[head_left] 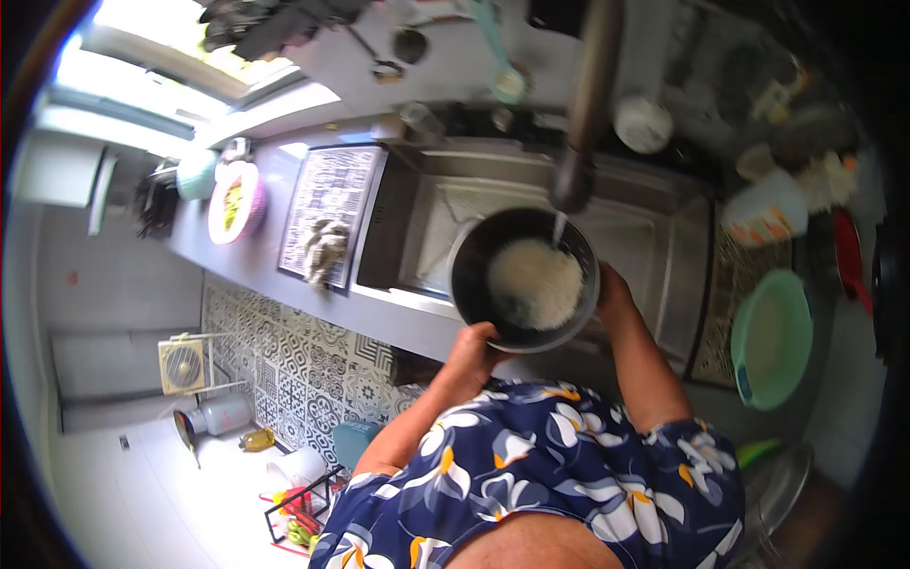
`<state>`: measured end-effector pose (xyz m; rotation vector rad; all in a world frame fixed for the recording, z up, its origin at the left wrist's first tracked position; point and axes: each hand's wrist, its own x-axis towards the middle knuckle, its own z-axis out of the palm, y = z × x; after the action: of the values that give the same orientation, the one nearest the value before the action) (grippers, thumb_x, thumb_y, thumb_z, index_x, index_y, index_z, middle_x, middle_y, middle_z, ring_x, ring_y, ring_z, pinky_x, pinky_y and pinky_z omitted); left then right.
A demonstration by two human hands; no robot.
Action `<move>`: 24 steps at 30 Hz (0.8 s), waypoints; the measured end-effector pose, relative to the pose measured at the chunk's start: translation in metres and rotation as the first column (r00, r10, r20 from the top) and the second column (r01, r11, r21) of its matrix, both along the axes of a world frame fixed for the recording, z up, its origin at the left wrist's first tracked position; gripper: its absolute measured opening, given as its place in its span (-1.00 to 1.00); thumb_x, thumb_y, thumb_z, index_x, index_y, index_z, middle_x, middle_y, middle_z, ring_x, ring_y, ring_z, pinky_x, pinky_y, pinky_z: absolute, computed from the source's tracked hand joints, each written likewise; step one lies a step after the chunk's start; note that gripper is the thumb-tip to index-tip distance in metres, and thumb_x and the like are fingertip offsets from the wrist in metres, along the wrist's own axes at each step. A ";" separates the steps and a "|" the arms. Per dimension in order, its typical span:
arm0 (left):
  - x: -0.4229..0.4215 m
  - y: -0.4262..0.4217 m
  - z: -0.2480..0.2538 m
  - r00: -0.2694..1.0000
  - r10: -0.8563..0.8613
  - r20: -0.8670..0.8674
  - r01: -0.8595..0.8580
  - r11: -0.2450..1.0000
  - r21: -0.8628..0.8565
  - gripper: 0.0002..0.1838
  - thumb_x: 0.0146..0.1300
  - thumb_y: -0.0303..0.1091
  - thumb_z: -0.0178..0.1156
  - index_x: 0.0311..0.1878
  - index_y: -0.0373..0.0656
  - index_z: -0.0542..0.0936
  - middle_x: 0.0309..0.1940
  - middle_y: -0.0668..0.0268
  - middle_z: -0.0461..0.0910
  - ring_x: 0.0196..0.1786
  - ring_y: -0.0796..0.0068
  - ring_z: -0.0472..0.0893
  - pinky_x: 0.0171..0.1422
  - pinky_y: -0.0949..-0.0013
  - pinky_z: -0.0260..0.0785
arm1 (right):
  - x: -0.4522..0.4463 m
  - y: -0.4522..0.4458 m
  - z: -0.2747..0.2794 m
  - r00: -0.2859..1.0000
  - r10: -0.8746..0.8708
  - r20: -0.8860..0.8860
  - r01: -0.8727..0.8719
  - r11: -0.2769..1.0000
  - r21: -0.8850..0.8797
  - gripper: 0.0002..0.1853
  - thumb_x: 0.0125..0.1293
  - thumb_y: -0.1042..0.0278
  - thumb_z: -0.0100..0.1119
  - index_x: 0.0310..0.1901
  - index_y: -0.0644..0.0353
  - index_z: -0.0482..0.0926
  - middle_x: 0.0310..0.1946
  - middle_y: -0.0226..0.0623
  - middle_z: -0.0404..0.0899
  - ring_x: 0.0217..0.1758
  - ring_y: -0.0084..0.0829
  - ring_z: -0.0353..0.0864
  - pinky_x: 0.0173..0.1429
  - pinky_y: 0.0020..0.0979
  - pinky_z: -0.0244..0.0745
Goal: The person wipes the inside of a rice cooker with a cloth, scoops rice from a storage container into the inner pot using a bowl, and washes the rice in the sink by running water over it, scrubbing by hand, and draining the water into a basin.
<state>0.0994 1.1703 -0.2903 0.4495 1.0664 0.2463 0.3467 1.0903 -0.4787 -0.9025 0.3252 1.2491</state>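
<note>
A dark round pot with white rice in it is held over the sink. Water runs from the faucet into the pot. My left hand grips the near left side of the rim, thumb on top. At the pot's right side my right hand is closed on the edge, its fingers mostly hidden behind the wall. The pot looks slightly tilted toward me.
Left of the sink lies a patterned mat with a crumpled cloth. Further left stands a pink basket. On the right are a green basin and a white plastic jug. Utensils such as a green ladle hang behind.
</note>
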 end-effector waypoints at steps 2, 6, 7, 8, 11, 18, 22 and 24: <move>0.004 0.000 0.010 1.000 0.001 0.016 -0.002 1.000 0.024 -0.60 0.05 -0.45 -0.11 -0.03 -0.49 0.38 -0.13 0.01 0.49 -0.03 0.12 0.54 0.17 0.06 0.41 | -0.004 0.001 0.004 0.997 0.040 -0.071 -0.032 0.994 0.107 -0.65 0.33 0.16 -0.09 -0.04 0.24 0.51 -0.12 -0.20 0.58 -0.02 -0.27 0.54 0.09 -0.26 0.45; -0.001 0.002 0.000 0.997 -0.028 0.072 0.024 0.999 0.044 -0.61 0.09 -0.53 -0.18 -0.01 -0.53 0.35 -0.05 -0.04 0.46 0.03 0.07 0.51 0.22 -0.06 0.35 | -0.011 -0.005 -0.016 0.989 0.017 -0.148 -0.011 0.999 0.041 -0.63 0.38 0.20 -0.15 0.03 0.28 0.46 -0.06 -0.17 0.55 0.00 -0.26 0.54 0.14 -0.23 0.45; -0.002 0.003 -0.003 0.995 -0.035 0.096 0.030 0.999 0.045 -0.60 0.09 -0.54 -0.18 0.00 -0.55 0.34 -0.05 -0.06 0.45 0.03 0.05 0.51 0.23 -0.07 0.34 | -0.016 -0.006 0.007 0.990 0.027 -0.139 -0.019 0.998 0.060 -0.63 0.38 0.20 -0.15 0.03 0.28 0.46 -0.06 -0.17 0.55 0.00 -0.26 0.54 0.14 -0.23 0.45; 0.000 0.005 0.001 0.996 -0.036 0.077 0.033 0.999 0.039 -0.59 0.09 -0.54 -0.19 0.01 -0.56 0.33 -0.04 -0.08 0.44 0.04 0.04 0.51 0.23 -0.07 0.35 | -0.024 -0.009 0.031 0.995 0.085 0.061 -0.093 0.986 0.141 -0.63 0.39 0.22 -0.15 0.07 0.30 0.43 -0.02 -0.17 0.54 0.04 -0.27 0.53 0.15 -0.25 0.44; 0.001 0.005 0.000 0.998 -0.030 0.055 0.028 0.999 0.032 -0.59 0.09 -0.54 -0.19 0.02 -0.57 0.31 -0.02 -0.09 0.43 0.03 0.02 0.51 0.23 -0.07 0.35 | -0.035 -0.016 0.050 0.944 0.159 0.288 -0.211 0.964 0.161 -0.62 0.39 0.29 -0.12 0.15 0.30 0.38 0.04 -0.18 0.50 0.10 -0.31 0.50 0.18 -0.30 0.41; 0.005 0.006 0.013 0.999 -0.016 0.040 0.015 1.000 0.019 -0.64 0.10 -0.56 -0.19 -0.03 -0.57 0.29 -0.01 -0.10 0.40 0.03 0.00 0.51 0.22 -0.01 0.38 | -0.042 -0.030 0.033 0.430 0.375 0.821 -0.473 0.868 -0.149 -0.58 0.31 0.43 -0.01 0.22 0.20 0.35 0.08 -0.28 0.49 0.13 -0.41 0.47 0.18 -0.45 0.35; 0.004 0.008 0.013 0.998 -0.029 0.049 0.027 0.999 0.036 -0.66 0.10 -0.58 -0.18 -0.05 -0.56 0.29 -0.03 -0.10 0.40 0.02 -0.01 0.52 0.22 0.00 0.39 | -0.041 -0.029 0.030 0.823 0.354 0.444 -0.398 0.917 0.006 -0.59 0.32 0.42 -0.03 0.21 0.21 0.34 0.10 -0.29 0.48 0.14 -0.42 0.47 0.18 -0.47 0.34; 0.005 0.008 0.014 0.998 -0.021 0.060 0.020 1.000 0.019 -0.66 0.08 -0.59 -0.17 -0.05 -0.54 0.30 -0.05 -0.08 0.42 0.00 -0.02 0.54 0.21 -0.01 0.39 | -0.039 -0.032 0.028 0.090 0.469 0.879 -0.437 0.811 -0.388 -0.60 0.35 0.39 -0.04 0.22 0.21 0.34 0.11 -0.27 0.47 0.13 -0.42 0.47 0.19 -0.43 0.34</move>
<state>0.1041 1.1783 -0.2761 0.4663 1.0006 0.2500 0.3077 1.0580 -0.4510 -1.7242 -1.0797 0.9616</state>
